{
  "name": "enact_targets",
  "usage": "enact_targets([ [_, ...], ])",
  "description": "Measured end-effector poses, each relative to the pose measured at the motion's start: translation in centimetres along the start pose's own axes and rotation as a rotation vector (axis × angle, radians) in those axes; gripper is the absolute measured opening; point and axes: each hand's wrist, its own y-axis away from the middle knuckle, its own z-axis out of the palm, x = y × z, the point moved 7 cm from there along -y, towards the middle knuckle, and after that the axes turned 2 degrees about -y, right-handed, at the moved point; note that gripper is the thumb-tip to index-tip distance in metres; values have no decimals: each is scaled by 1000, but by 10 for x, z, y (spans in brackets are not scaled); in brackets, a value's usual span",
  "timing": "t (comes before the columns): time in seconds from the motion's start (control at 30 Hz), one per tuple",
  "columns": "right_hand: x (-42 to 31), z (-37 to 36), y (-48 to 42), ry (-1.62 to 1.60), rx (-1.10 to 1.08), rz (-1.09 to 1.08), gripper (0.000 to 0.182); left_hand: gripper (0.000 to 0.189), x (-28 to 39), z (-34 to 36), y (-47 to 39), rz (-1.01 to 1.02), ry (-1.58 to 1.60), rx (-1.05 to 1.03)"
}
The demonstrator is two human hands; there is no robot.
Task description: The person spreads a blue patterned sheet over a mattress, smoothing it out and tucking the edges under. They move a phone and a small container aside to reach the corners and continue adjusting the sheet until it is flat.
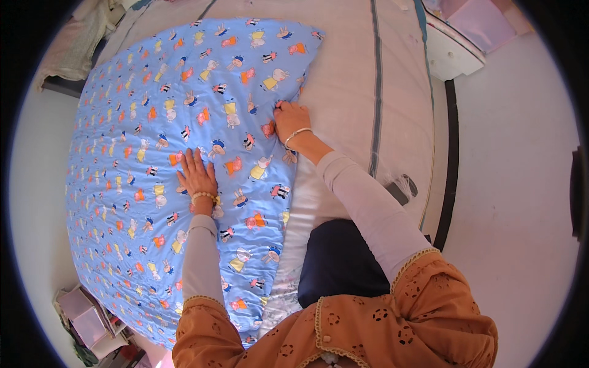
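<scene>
A blue quilt (152,184) printed with cartoon animals lies spread over the left part of a bed with a pale sheet (343,92). My left hand (198,177), with a beaded bracelet at its wrist, rests flat on the quilt with its fingers apart. Farther up and to the right, my right hand (293,123), with a silver bangle, is at the quilt's right edge. Its fingers are curled over a fold of the blue fabric.
A dark oval object (402,189) lies on the sheet near my right forearm, beside loose white threads. A white cabinet (453,50) stands beyond the bed at the upper right. Pink and white boxes (85,319) are at the lower left. Light cloth (76,46) hangs at the upper left.
</scene>
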Motion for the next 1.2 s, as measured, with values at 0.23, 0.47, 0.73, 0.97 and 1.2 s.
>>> enact_targets([
  [0.23,4,-10,-4,147,-106,-113,17,49,-8,3,1,7,-21,-11],
  [0.47,80,-15,35,80,-87,269,16,48,28,-21,-54,54,137,137],
  [0.73,111,-39,-16,-282,-108,226,22,55,49,23,-65,67,-25,23],
  [0.97,86,-21,-65,2,-150,180,29,52,53,21,-66,71,-45,-7],
  [1.2,66,1,-92,120,-66,66,26,52,52,25,-68,73,-39,5],
])
